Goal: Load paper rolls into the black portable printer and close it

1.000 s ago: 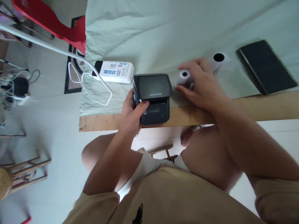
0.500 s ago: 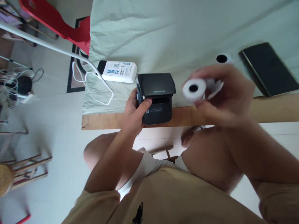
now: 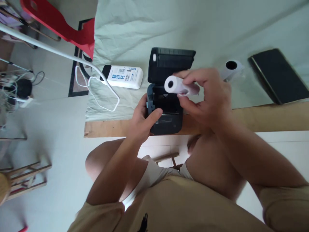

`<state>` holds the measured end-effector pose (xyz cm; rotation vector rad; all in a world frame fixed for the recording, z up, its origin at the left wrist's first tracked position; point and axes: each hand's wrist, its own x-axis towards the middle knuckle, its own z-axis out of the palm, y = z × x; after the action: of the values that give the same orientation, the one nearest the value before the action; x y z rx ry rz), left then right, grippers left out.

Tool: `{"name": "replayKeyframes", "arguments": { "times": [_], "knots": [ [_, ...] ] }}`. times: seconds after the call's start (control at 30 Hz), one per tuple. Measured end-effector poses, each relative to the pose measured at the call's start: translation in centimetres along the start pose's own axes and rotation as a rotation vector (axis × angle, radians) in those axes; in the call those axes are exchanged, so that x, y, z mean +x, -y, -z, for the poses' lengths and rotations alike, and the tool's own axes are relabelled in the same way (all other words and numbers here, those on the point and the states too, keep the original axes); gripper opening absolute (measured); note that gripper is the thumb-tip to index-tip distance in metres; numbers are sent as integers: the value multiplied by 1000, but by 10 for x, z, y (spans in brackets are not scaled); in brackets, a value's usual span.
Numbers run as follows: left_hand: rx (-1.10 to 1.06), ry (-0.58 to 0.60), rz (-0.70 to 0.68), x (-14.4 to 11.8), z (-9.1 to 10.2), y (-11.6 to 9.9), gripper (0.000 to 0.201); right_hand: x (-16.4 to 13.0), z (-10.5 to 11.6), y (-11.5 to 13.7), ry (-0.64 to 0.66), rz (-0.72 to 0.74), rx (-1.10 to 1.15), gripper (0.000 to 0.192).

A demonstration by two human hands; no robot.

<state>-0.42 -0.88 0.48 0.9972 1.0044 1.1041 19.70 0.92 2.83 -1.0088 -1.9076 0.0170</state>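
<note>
Printer, lid raised, is at the near edge of the surface, left of the right hand. That hand pinches a paper roll between thumb and fingers, over the printer's right part; whether they touch cannot be told. The left hand grips the printer's left side.

Risks, as judged: the roll could slip or unwind, being held only by fingertips; the lid could drop onto the right hand if jolted; the printer could tip nearward should the left grip slacken.

Count: one printer, two rolls (second roll at right), one power bank at left, two hands.
</note>
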Motion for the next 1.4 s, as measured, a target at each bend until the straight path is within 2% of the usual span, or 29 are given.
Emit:
{"name": "replayKeyframes", "arguments": {
  "times": [0.23,0.33,0.4,0.57,0.67,0.77,0.83,0.93,1.03,1.1,1.13,1.2,1.3,1.4],
  "knots": [
    [-1,24,-20,0,3,3,61,2,-9,7,52,99,48,26],
    [-6,36,-16,2,4,4,59,0,-13,4,95,78,24,20],
    [-22,46,-12,2,5,5,57,0,-13,1,85,64,20,14],
    [-61,87,-10,2,7,5,56,-2,-7,3,40,76,44,15],
    [-83,125,-21,3,8,7,63,-7,-5,8,74,154,77,13],
    [-32,79,-71,4,10,10,74,-11,-5,10,182,203,75,13],
    [23,68,-92,4,11,11,86,-13,-5,10,192,217,96,6],
    [84,87,-79,4,12,12,95,-12,-3,7,116,164,234,10],
    [99,84,-75,3,11,11,99,-11,-1,1,-95,-21,270,8],
    [88,76,-73,3,11,11,100,-11,-1,-3,-156,-181,200,19],
    [83,71,-72,3,11,12,100,-12,-2,-5,-124,-250,195,29],
    [80,65,-75,3,11,14,98,-14,-3,-7,31,-336,274,55],
    [80,69,-90,4,12,16,95,-16,-5,-7,253,-374,377,80],
    [58,89,-99,5,13,16,95,-18,-8,-7,329,-327,371,87]
  ]
}}
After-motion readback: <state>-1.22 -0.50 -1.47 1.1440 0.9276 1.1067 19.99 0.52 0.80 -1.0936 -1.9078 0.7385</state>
